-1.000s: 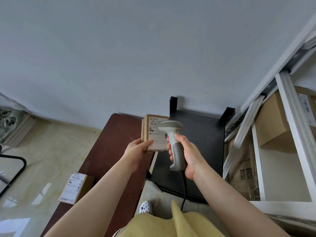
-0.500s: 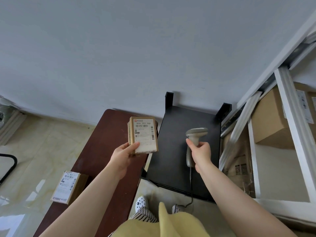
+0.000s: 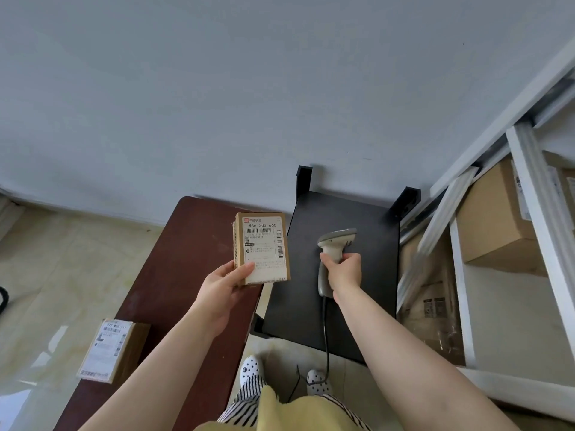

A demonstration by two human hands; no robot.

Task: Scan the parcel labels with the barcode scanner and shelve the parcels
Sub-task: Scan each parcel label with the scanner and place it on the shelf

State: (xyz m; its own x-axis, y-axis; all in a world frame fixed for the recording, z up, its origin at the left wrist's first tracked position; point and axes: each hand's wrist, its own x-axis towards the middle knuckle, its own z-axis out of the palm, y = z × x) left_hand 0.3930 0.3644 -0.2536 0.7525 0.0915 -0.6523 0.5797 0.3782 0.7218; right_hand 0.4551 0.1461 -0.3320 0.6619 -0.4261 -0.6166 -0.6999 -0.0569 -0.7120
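From the head camera, the left hand [image 3: 222, 287] grips a small parcel [image 3: 262, 248] (white label up) above the brown table's [image 3: 174, 262] edge. The right hand [image 3: 343, 270] is wrapped around the barcode scanner [image 3: 333, 247] over the black stand [image 3: 367, 275]. Another parcel [image 3: 109, 349] lies on the table.

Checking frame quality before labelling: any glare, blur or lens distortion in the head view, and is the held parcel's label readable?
Head view: strong wide-angle bending, the white metal shelf frame bows; window glare on the glossy tiled floor; the small brown cardboard parcel in the left hand is sharp, its big digits readable, fine print not; the grey handheld barcode scanner in the right hand is slightly soft.
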